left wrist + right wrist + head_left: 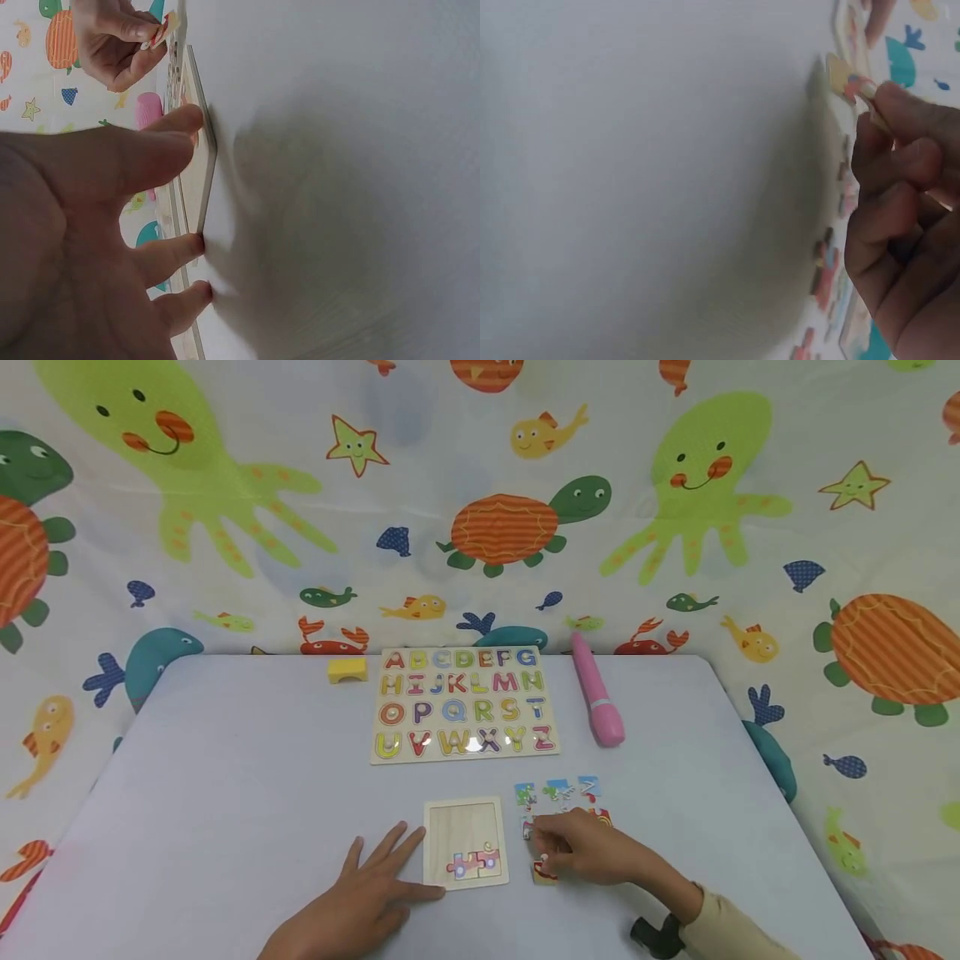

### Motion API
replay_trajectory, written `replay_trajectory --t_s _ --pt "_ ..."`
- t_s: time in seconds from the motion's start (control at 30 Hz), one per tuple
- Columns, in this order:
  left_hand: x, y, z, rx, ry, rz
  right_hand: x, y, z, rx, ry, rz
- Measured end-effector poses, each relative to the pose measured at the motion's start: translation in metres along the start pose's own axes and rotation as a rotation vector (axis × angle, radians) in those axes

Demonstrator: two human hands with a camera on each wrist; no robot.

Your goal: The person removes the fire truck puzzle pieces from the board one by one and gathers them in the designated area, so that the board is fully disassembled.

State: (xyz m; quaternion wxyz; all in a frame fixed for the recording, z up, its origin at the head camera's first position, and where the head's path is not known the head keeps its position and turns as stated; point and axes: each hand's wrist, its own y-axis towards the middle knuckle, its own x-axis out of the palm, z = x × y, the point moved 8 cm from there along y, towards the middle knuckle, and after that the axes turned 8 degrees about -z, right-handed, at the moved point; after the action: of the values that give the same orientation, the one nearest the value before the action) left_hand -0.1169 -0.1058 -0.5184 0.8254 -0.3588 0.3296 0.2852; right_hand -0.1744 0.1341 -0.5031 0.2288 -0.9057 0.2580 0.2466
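Observation:
A square wooden puzzle tray (459, 828) lies at the front middle of the table, with pink vehicle pieces (474, 862) joined in its lower right part. My left hand (367, 892) has its fingers spread, the tips at the tray's left edge. Right of the tray, my right hand (588, 850) pinches a puzzle piece (843, 76) between thumb and fingers, holding it above the table. That piece shows yellow and red in the right wrist view. Loose puzzle pieces (558, 789) lie around and beyond the right hand, which partly hides several of them.
Behind the tray lies a wooden alphabet board (465, 703) with colored letters. A pink pen-shaped device (597, 692) lies to its right, and a yellow arched block (347, 671) sits to its left. A patterned cloth (480, 468) hangs behind the table.

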Motion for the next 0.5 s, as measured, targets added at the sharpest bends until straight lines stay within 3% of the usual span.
replay_trajectory --t_s 0.1,0.27,0.5 --pt "-0.0008 -0.0006 0.0003 0.005 -0.004 0.007 0.0031 -0.0016 0.0035 0.016 -0.029 0.046" --pt "-0.0027 -0.0031 0.0026 0.02 -0.005 0.023 0.0036 -0.0011 0.0041 0.076 -0.193 0.134" --pt "-0.0029 -0.0049 0.0034 0.028 0.001 0.032 0.0067 0.0002 0.0002 0.096 -0.327 0.149"
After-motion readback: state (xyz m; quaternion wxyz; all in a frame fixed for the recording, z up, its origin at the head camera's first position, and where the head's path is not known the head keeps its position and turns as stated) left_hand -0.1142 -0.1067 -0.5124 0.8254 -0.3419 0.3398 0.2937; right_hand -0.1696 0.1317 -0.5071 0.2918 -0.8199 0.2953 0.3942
